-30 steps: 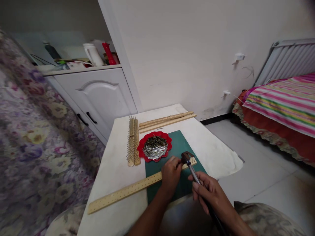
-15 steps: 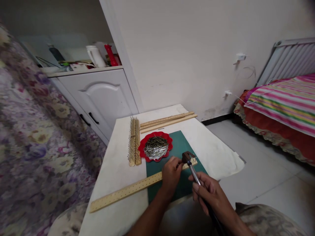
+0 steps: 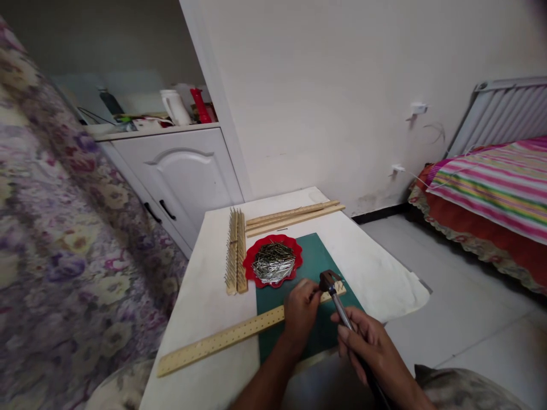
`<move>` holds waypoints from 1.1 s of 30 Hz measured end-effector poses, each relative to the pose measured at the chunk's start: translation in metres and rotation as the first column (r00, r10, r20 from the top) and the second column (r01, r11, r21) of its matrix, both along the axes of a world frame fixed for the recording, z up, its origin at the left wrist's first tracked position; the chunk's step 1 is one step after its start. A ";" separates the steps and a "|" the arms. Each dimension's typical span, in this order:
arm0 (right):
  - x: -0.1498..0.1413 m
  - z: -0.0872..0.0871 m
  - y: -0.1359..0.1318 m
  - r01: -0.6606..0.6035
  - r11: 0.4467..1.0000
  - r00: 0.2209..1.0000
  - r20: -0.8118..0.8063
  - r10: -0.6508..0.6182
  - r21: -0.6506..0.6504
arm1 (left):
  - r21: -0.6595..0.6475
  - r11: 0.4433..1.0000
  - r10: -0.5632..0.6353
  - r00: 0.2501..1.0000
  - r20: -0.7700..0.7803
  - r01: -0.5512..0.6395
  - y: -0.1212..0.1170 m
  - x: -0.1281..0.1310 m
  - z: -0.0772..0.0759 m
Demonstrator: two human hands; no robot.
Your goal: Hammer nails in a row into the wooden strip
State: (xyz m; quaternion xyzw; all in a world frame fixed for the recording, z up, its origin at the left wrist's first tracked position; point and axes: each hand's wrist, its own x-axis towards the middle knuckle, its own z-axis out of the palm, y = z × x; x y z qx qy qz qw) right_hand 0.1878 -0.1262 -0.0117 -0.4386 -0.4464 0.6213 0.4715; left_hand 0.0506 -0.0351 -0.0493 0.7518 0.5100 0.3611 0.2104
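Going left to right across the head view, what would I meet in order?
Floral curtain, nail-studded strips, red scalloped dish, left hand, right hand, striped bedspread.

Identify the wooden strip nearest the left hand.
The pale wooden strip with rows of dark dots, running beneath the left hand; the nail-studded strips left of the red scalloped dish and the strips behind it lie farther away.

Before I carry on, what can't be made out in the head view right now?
All in the head view:
Perforated wooden strip: a stretch is hidden behind the left hand.
Whatever the left hand may pinch: too small to tell.
Hammer: grip partly covered by the right hand, its end cut off by the bottom edge.
Nail count: too small, overlapping in the red scalloped dish.
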 end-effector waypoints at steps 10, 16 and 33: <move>0.007 0.002 -0.002 -0.001 1.000 1.000 -0.006 0.001 0.010 | -0.004 1.000 -0.017 1.000 0.022 0.017 -0.006 -0.001 0.006; 0.012 -0.001 -0.004 0.017 0.999 1.000 -0.017 -0.016 0.040 | 0.059 0.998 0.030 0.999 -0.011 -0.029 -0.005 -0.046 0.029; 0.010 0.004 -0.002 0.034 0.999 0.999 -0.033 -0.033 0.035 | 0.016 0.977 0.170 0.738 -0.653 -0.211 0.063 -0.069 0.036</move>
